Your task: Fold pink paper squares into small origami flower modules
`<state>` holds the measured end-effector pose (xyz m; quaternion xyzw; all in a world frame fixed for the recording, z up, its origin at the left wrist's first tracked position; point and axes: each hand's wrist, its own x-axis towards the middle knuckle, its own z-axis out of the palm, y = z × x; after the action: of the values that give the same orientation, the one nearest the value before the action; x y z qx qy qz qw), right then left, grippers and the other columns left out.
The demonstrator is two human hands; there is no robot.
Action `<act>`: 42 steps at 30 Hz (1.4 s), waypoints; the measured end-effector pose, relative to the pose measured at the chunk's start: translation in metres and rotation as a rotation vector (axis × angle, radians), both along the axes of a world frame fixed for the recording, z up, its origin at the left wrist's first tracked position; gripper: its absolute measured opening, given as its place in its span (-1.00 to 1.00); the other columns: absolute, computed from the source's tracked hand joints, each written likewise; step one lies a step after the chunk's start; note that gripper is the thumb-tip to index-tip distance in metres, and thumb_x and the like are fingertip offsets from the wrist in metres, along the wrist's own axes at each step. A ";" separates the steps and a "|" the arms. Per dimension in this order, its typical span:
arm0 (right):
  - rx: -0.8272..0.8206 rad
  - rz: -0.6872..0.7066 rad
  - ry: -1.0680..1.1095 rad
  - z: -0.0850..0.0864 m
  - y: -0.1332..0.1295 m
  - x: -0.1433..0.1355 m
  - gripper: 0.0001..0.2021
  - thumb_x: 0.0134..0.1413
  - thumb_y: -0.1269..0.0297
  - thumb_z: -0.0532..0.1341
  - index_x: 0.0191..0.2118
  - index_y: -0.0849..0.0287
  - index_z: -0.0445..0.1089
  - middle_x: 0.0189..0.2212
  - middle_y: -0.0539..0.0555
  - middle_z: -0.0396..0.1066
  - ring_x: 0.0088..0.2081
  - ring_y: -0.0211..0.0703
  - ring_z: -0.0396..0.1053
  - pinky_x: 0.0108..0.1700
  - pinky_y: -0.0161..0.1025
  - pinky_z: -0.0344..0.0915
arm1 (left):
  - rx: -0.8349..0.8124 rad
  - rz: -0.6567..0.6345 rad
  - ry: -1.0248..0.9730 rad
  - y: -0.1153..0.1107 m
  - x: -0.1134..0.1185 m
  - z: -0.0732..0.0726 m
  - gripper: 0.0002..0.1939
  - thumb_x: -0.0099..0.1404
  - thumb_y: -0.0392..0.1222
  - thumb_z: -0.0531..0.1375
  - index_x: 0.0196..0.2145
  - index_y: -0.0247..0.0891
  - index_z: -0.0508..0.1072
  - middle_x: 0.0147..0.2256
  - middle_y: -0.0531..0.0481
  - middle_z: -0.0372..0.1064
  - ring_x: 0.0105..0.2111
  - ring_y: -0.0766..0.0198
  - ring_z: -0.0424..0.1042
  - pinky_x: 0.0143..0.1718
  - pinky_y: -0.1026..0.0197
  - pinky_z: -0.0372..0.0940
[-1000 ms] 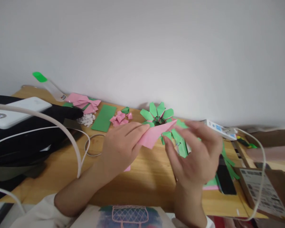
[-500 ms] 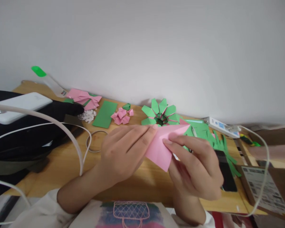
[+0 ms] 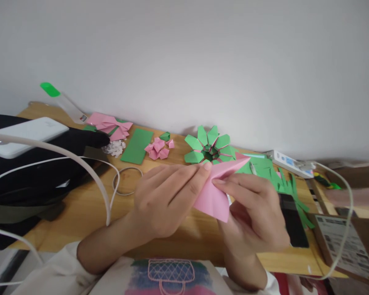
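A folded pink paper [image 3: 213, 200] is held between both hands above the wooden table's front half. My left hand [image 3: 170, 196] grips its left side, with fingers pressed together over the upper edge. From the right, my right hand [image 3: 253, 209] pinches the middle of the sheet between thumb and fingers. One pointed corner of the paper sticks out to the upper right, and a lower corner hangs down. Just behind the hands lies a ring of green folded pieces with pink edges [image 3: 197, 144].
Small pink folded pieces [image 3: 157, 148], a green sheet [image 3: 137, 146] and pink papers [image 3: 109, 124] lie at the back left. A metal ring [image 3: 114, 183], white cables, and a black bag [image 3: 49, 176] are left. Right are green strips, a phone [image 3: 294, 221] and a power strip [image 3: 289, 164].
The pink paper has turned a little, its lower corner swinging to the right. My left hand has shifted slightly right with it, and the whole view has moved slightly.
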<state>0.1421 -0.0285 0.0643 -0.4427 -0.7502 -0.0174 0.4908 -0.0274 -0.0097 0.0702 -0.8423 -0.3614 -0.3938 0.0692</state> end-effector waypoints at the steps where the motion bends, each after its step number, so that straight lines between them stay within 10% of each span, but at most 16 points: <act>1: 0.011 -0.010 0.032 0.001 0.001 -0.001 -0.65 0.05 0.54 0.22 -0.06 0.02 0.44 -0.31 0.04 0.45 -0.31 -0.12 0.44 -0.34 -0.16 0.41 | 0.000 -0.005 -0.006 0.000 0.000 0.000 -0.67 0.38 -0.39 -0.02 0.03 -0.36 0.40 -0.12 -0.13 0.55 -0.12 0.21 0.52 -0.13 0.21 0.41; 8: -0.041 -0.026 0.159 0.004 0.003 -0.003 -0.77 0.05 0.47 0.26 -0.18 0.03 0.49 -0.35 0.03 0.48 -0.33 -0.13 0.46 -0.34 -0.16 0.42 | -0.089 -0.055 -0.091 0.003 0.004 -0.004 -0.66 0.32 -0.43 -0.01 -0.01 -0.40 0.41 -0.15 -0.15 0.56 -0.12 0.23 0.54 -0.06 0.25 0.40; 20: -0.140 0.065 0.029 0.008 0.010 0.005 -0.72 0.09 0.53 0.17 -0.12 0.07 0.46 -0.24 0.03 0.46 -0.21 -0.17 0.44 -0.24 -0.20 0.41 | -0.979 -0.505 -0.718 0.003 0.003 -0.001 -0.53 0.28 -0.27 0.20 0.14 -0.13 0.35 0.09 -0.11 0.41 0.03 0.10 0.46 0.05 0.07 0.42; 42: -0.191 -0.127 0.181 0.012 -0.001 0.003 -0.71 0.03 0.49 0.29 -0.12 0.03 0.45 -0.48 -0.10 0.48 -0.58 -0.36 0.34 -0.55 -0.38 0.31 | -1.092 -0.257 -0.803 0.017 0.010 -0.001 -0.88 0.26 -0.23 0.22 -0.30 -0.24 0.57 -0.43 0.02 0.58 -0.51 0.32 0.52 -0.54 0.36 0.40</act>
<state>0.1448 -0.0295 0.0762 -0.5337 -0.6717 0.0633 0.5099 -0.0175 0.0068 0.0693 -0.5817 -0.4028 -0.4418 -0.5516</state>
